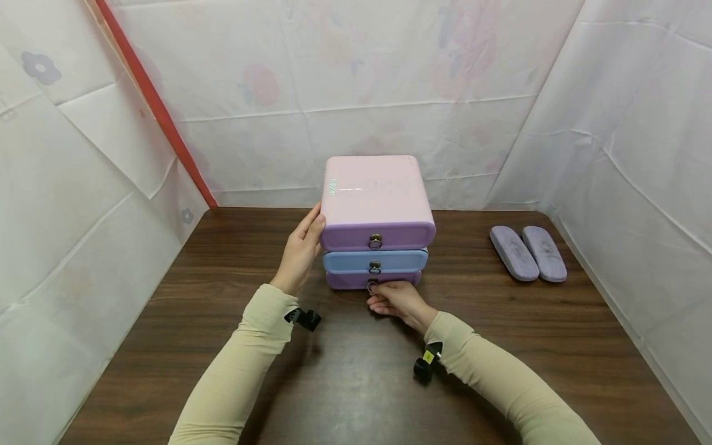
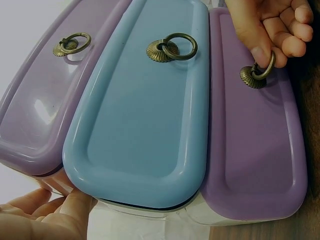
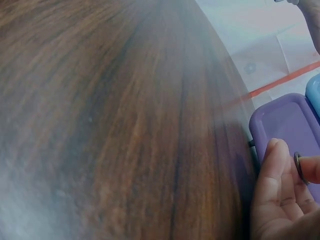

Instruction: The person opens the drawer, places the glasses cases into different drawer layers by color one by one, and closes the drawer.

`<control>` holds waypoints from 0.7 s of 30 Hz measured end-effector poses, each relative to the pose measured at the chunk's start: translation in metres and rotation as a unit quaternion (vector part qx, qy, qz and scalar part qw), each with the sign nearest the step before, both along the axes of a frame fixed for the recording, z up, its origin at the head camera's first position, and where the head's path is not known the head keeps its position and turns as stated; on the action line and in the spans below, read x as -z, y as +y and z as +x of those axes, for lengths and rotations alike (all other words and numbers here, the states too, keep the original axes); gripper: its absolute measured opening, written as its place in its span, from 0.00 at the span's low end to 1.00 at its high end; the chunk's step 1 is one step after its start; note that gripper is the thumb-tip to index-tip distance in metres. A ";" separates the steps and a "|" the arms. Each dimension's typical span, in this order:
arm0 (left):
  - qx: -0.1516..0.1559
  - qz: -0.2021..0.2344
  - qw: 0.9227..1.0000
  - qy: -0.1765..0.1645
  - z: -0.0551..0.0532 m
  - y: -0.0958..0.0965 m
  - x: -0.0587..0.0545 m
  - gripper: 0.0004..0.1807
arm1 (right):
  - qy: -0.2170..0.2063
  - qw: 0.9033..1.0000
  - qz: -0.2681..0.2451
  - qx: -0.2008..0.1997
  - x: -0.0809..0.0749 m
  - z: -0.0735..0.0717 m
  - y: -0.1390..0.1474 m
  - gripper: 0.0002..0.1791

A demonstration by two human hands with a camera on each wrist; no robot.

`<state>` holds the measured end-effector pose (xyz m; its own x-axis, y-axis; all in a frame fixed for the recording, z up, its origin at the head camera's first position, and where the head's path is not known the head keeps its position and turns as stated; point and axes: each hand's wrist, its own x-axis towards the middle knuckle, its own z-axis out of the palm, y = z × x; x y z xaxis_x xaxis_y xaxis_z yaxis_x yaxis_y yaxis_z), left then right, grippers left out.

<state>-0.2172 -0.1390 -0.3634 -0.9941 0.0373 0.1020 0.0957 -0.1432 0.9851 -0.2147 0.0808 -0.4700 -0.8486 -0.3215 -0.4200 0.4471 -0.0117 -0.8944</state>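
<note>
A small drawer cabinet [image 1: 378, 188] with a pale pink top stands on the table. It has three drawers: a purple top drawer [image 1: 350, 237], a blue middle drawer [image 2: 145, 110] and a purple bottom drawer [image 2: 257, 135], each with a brass ring pull. My left hand [image 1: 300, 253] rests along the cabinet's left side near the top, fingers fairly straight. Low at the front, my right hand [image 1: 402, 303] pinches the ring pull [image 2: 257, 75] of the bottom drawer between thumb and finger. The bottom drawer's front sits in line under the blue one.
Two grey-purple oblong cases [image 1: 514, 253] lie side by side at the right of the dark wooden table [image 1: 345, 383]. White patterned sheets [image 1: 356, 80] hang behind and on both sides, with a red strip [image 1: 161, 111] at the back left.
</note>
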 end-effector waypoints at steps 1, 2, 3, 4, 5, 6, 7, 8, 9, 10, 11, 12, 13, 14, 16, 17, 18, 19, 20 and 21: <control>0.000 0.000 1.000 0.000 0.000 0.000 0.000 0.32 | 0.002 1.000 0.001 -0.002 0.000 0.000 0.000 0.13; 0.000 0.000 1.000 0.000 0.000 0.000 0.000 0.32 | 0.005 1.000 0.002 -0.003 0.000 0.000 0.001 0.13; 0.000 -0.002 1.000 0.000 0.001 0.000 0.000 0.32 | 0.005 1.000 0.003 -0.004 0.000 -0.001 0.001 0.13; 0.000 -0.003 1.000 0.000 0.001 0.000 0.000 0.32 | 0.008 1.000 0.004 -0.005 0.000 -0.001 0.001 0.14; 0.000 -0.004 1.000 0.000 0.001 0.001 0.000 0.32 | 0.010 1.000 0.005 -0.006 -0.001 0.000 0.002 0.15; -0.001 -0.004 1.000 -0.001 0.001 0.001 0.000 0.32 | 0.014 1.000 0.006 -0.007 -0.001 0.000 0.002 0.15; -0.002 -0.005 1.000 -0.001 0.001 0.001 0.001 0.32 | 0.017 1.000 0.007 -0.009 -0.001 0.001 0.002 0.16; -0.003 -0.007 1.000 -0.001 0.001 0.001 0.001 0.32 | 0.020 1.000 0.008 -0.010 -0.001 0.001 0.002 0.16; -0.003 -0.008 1.000 -0.001 0.000 0.001 0.001 0.32 | 0.022 1.000 0.009 -0.012 -0.002 0.002 0.002 0.17; -0.005 -0.007 1.000 -0.001 0.000 0.001 0.002 0.32 | 0.024 1.000 0.010 -0.014 -0.002 0.003 0.002 0.17; -0.006 -0.005 1.000 -0.001 0.000 0.001 0.002 0.32 | 0.026 1.000 0.010 -0.015 -0.002 0.003 0.003 0.17; -0.007 -0.003 1.000 0.000 0.000 0.001 0.002 0.32 | 0.027 0.999 0.011 -0.017 -0.002 0.004 0.003 0.18; -0.008 -0.002 1.000 0.000 0.000 0.001 0.002 0.32 | 0.028 0.999 0.012 -0.018 -0.001 0.004 0.003 0.18; -0.009 0.000 1.000 0.001 0.000 0.001 0.002 0.32 | 0.029 0.999 0.012 -0.019 -0.001 0.004 0.003 0.18; -0.011 0.002 1.000 0.002 -0.001 0.002 0.002 0.32 | 0.031 0.999 0.011 -0.019 0.000 0.004 0.003 0.18; -0.013 0.002 1.000 0.002 -0.001 0.002 0.002 0.33 | 0.032 0.999 0.011 -0.019 0.001 0.004 0.004 0.18; -0.013 0.001 1.000 0.002 -0.001 0.002 0.002 0.33 | 0.034 0.999 0.011 -0.020 0.001 0.004 0.004 0.18; -0.013 0.000 1.000 0.002 0.000 0.002 0.001 0.32 | 0.035 0.999 0.011 -0.020 0.002 0.004 0.005 0.18; -0.013 -0.001 1.000 0.002 0.000 0.002 0.001 0.32 | 0.036 0.999 0.010 -0.020 0.002 0.004 0.005 0.18; -0.013 -0.002 1.000 0.002 0.000 0.002 0.001 0.32 | 0.036 0.999 0.010 -0.020 0.002 0.004 0.005 0.19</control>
<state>-0.2175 -0.1371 -0.3644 -0.9943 0.0127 0.1055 0.1028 -0.1370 0.9852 -0.2105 0.0862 -0.4716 -0.8639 -0.3473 -0.3648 0.3812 0.0223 -0.9242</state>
